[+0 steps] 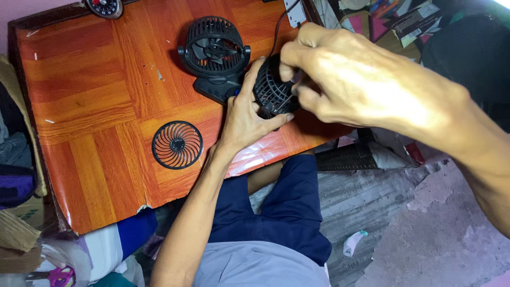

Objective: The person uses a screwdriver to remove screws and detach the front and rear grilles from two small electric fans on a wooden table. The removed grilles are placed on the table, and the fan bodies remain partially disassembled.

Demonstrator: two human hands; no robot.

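Note:
My left hand (244,114) grips a black round fan housing with a ribbed grille (271,93) over the near edge of an orange wood-pattern table (90,95). My right hand (340,74) reaches in from the right, its fingertips pinched at the housing's upper right side, beside a thin dark wire. A small black desk fan on a stand (215,53) sits on the table just left of the housing. A loose round black fan grille (177,144) lies flat nearer the table's front.
A round dial object (104,6) sits at the table's far edge. Cluttered packages and papers (398,21) lie at the upper right. Cloth and bags (16,175) pile at the left. Pink-handled scissors (61,276) lie at the lower left. Grey floor lies below.

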